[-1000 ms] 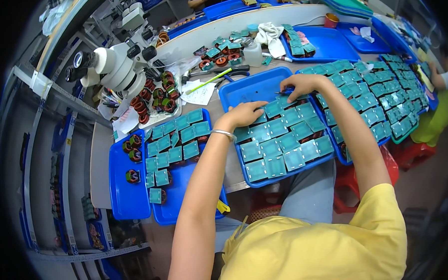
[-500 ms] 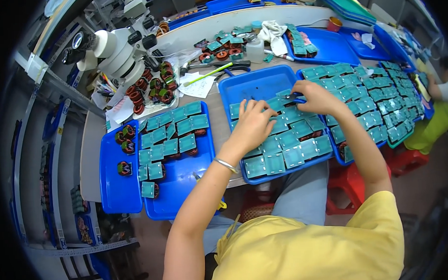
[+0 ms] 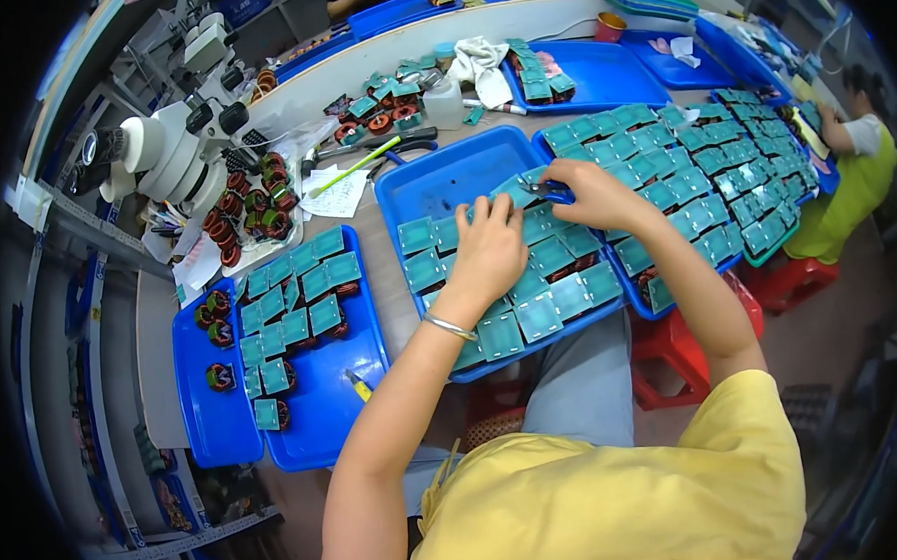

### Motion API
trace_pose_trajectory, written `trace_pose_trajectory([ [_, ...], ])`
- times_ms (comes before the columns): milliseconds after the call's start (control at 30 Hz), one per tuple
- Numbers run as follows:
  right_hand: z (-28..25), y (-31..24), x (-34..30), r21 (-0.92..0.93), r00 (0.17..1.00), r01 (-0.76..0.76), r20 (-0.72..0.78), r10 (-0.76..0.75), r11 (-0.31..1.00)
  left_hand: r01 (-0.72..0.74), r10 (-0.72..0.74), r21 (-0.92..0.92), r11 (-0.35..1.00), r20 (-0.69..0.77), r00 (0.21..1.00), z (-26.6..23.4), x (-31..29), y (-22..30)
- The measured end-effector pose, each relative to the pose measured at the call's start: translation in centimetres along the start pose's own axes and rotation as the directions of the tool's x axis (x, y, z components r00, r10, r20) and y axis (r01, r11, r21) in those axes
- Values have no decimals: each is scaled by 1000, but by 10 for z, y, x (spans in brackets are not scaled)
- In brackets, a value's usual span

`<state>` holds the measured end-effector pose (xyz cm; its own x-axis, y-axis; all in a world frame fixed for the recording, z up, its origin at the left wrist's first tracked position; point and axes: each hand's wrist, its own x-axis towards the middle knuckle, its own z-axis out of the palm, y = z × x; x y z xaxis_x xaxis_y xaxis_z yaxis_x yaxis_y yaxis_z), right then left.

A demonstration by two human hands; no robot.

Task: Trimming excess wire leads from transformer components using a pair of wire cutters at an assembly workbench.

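Boards (image 3: 539,318), left hand (image 3: 489,250) overlying, trays (image 3: 322,401) beside

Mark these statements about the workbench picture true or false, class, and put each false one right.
1. The right hand holds a blue-handled tool. True.
2. The silver bracelet is on the right wrist. False: it is on the left wrist.
3. The left hand is over green squares in a blue tray. True.
4. The long green stick lies on the floor. False: it lies across a white sheet of paper on the bench.
5. A white microscope stands to the left of that sheet. True.
6. The person's shirt is dark red. False: it is yellow.
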<state>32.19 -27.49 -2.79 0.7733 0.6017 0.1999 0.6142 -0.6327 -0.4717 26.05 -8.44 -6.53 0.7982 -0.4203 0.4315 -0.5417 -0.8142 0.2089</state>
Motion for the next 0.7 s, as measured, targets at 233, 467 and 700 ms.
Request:
trace_pose_trajectory([
  [233, -5, -18, -36, 5, 995, 85, 54, -85, 996, -21, 22, -72, 997, 21, 1000, 3, -3, -7],
  [467, 6, -57, -82, 122, 969, 99, 214, -123, 988, 69, -71, -58, 996, -21, 997, -26, -24, -15],
  [700, -1, -69, -91, 143, 983, 2, 183, -28, 990, 340, -366, -364, 867, -3, 931, -167, -125, -43],
])
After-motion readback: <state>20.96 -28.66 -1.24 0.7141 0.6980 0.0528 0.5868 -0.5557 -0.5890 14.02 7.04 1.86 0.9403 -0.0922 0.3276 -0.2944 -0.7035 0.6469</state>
